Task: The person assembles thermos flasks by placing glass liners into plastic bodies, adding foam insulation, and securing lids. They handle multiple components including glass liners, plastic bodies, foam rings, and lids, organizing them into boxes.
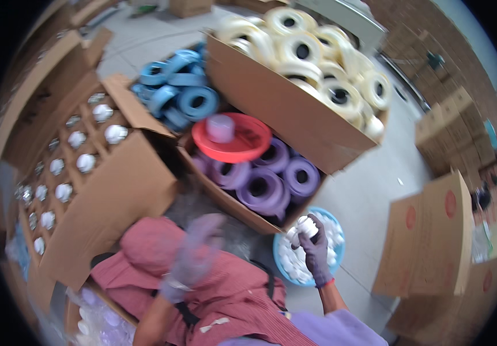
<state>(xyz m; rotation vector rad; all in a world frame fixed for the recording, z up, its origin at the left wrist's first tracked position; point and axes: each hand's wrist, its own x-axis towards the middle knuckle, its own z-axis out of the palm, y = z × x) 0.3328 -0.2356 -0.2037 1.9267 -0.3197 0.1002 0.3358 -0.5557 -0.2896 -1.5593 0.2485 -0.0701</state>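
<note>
My right hand (pixel 316 247), in a grey-purple glove, is closed around a few white ribbed caps (pixel 306 228). It hovers over a round blue basin (pixel 343 237) filled with loose white caps (pixel 292 262). My left hand (pixel 199 254), gloved in a pale colour, is raised above the reddish-pink cloth (pixel 225 288) across my lap. Motion smears its fingers, and I cannot make out whether they hold anything. To its left stands a divided carton (pixel 121 190) with several clear containers topped in white (pixel 103 112).
Ahead, an open carton (pixel 243 210) holds purple rings (pixel 260 190) and a red basin (pixel 208 147) with a lilac cup (pixel 220 128). Blue rings (pixel 196 102) and cream rings (pixel 301 52) fill boxes behind. Cartons (pixel 424 236) stand at right. Plastic-wrapped items (pixel 95 317) lie lower left.
</note>
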